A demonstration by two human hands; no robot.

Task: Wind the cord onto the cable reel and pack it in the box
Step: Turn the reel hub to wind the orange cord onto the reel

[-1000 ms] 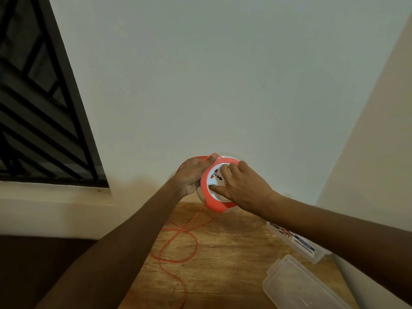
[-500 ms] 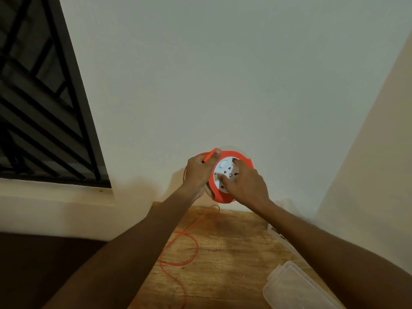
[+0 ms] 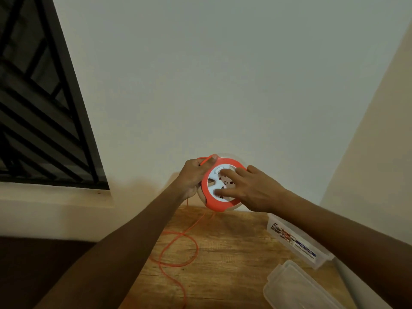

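Gripping the cable reel [image 3: 217, 186], left hand [image 3: 192, 178] pinches the cord [image 3: 178, 248]; right hand [image 3: 252, 189] fingers spread on it, beside the box [image 3: 296, 239].

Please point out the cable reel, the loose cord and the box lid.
cable reel [image 3: 206, 198]: head view, orange rim.
cord [image 3: 196, 248]: head view, loop lying on the table.
box lid [image 3: 296, 288]: head view, clear flat top.

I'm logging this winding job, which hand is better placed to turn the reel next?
Probably the right hand: its straight fingers rest on the white socket face of the round orange cable reel, while the left hand grips the rim and pinches the thin orange cord.
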